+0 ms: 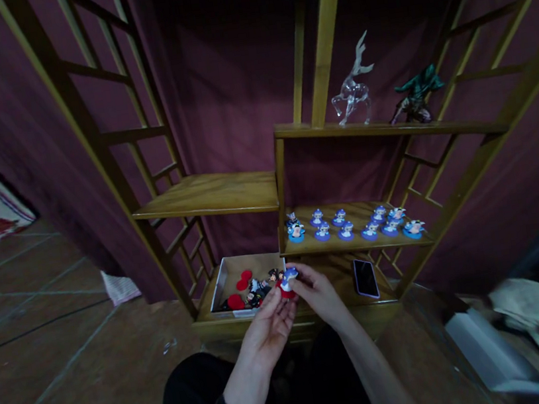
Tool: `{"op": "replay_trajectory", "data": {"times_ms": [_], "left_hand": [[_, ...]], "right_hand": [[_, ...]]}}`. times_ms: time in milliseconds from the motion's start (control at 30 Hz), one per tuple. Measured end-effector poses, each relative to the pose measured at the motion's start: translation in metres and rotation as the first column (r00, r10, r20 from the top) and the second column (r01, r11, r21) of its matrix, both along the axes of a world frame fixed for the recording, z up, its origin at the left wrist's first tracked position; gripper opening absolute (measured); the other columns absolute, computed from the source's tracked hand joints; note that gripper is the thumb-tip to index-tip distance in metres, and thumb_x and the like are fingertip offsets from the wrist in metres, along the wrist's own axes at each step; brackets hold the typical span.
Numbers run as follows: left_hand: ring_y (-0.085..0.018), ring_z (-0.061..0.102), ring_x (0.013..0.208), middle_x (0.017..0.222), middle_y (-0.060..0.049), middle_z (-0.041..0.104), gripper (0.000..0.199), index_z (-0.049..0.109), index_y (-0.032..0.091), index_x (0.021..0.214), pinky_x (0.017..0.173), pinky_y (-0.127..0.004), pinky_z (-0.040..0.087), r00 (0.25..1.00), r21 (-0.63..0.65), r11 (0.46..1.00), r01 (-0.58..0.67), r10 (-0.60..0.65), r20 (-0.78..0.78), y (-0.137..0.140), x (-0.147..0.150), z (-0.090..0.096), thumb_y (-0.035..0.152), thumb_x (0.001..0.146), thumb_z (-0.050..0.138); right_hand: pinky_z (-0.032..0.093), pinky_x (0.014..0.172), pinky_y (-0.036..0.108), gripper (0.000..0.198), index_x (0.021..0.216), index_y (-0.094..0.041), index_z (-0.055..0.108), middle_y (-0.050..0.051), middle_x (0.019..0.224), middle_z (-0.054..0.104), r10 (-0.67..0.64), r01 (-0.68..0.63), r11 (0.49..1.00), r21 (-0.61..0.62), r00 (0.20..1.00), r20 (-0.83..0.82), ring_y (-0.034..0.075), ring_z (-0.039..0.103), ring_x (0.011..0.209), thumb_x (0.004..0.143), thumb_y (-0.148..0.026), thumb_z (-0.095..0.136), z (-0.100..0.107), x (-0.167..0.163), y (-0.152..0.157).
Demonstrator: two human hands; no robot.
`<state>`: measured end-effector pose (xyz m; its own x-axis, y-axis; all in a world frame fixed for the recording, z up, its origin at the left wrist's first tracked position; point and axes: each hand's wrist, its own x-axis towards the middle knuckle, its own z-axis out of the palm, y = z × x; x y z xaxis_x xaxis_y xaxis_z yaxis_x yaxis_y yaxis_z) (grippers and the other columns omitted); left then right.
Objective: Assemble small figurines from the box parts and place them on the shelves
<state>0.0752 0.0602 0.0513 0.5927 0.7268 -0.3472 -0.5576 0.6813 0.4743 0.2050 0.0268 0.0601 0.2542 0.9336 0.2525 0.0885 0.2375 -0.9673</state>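
Both hands meet in front of the lowest shelf, around a small purple-and-white figurine [289,278] with a red base. My left hand [271,325] pinches it near the base from below and the left. From the right, the fingers of my right hand [320,295] close on its side. Just left of the hands, a shallow cardboard box [221,282] holds several dark figurines and red round pieces [236,301]. Above and to the right, several purple and blue figurines [346,231] stand in two rows on a shelf. My fingers partly hide the held figurine.
A wooden display rack [209,197] surrounds the work area. A phone [365,278] lies on its bottom board at the right. Higher up stand a clear deer ornament [352,93] and a dark green statue [418,97]. A pale box [494,351] sits on the floor at right.
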Motion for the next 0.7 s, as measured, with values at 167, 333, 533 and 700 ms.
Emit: {"op": "replay_trajectory", "data": {"times_ms": [167, 333, 533, 700], "left_hand": [[-0.012, 0.064, 0.077, 0.093, -0.004, 0.068, 0.031, 0.062, 0.019, 0.100, 0.072, -0.024, 0.052, 0.999, 0.038, 0.999, -0.028, 0.027, 0.021, 0.000, -0.002, 0.001, 0.004, 0.072, 0.062], [-0.012, 0.064, 0.080, 0.095, -0.004, 0.068, 0.042, 0.060, 0.021, 0.107, 0.078, -0.025, 0.049, 0.998, 0.056, 0.997, -0.055, 0.054, 0.027, 0.002, -0.002, 0.001, 0.001, 0.070, 0.063], [-0.012, 0.064, 0.082, 0.099, -0.005, 0.068, 0.045, 0.059, 0.020, 0.109, 0.080, -0.024, 0.048, 0.996, 0.073, 0.994, -0.081, 0.078, 0.041, 0.001, 0.000, 0.000, -0.001, 0.069, 0.062], [-0.012, 0.064, 0.084, 0.102, -0.006, 0.067, 0.048, 0.059, 0.020, 0.111, 0.079, -0.023, 0.048, 0.993, 0.109, 0.988, -0.108, 0.102, 0.060, 0.000, -0.004, 0.000, -0.001, 0.069, 0.063]], "right_hand": [[0.048, 0.085, 0.032, 0.037, 0.112, -0.023, 0.057, 0.004, 0.104, 0.064, -0.031, 0.030, 1.000, 0.009, 0.997, 0.075, 0.018, 0.060, 0.093, 0.076, -0.031, 0.058, 0.002, -0.001, -0.001], [0.047, 0.086, 0.033, 0.038, 0.113, -0.023, 0.056, 0.004, 0.107, 0.063, -0.033, 0.031, 0.999, 0.022, 0.992, 0.126, 0.018, 0.061, 0.094, 0.076, -0.028, 0.058, 0.006, -0.003, -0.002], [0.047, 0.088, 0.034, 0.040, 0.115, -0.024, 0.054, 0.004, 0.109, 0.063, -0.087, 0.078, 0.996, 0.052, 0.978, 0.187, 0.018, 0.060, 0.097, 0.075, -0.026, 0.058, 0.005, -0.006, -0.002], [0.046, 0.088, 0.033, 0.039, 0.114, -0.026, 0.053, 0.003, 0.108, 0.062, -0.136, 0.123, 0.990, 0.068, 0.958, 0.253, 0.017, 0.060, 0.095, 0.075, -0.022, 0.056, 0.002, -0.015, 0.001]]}}
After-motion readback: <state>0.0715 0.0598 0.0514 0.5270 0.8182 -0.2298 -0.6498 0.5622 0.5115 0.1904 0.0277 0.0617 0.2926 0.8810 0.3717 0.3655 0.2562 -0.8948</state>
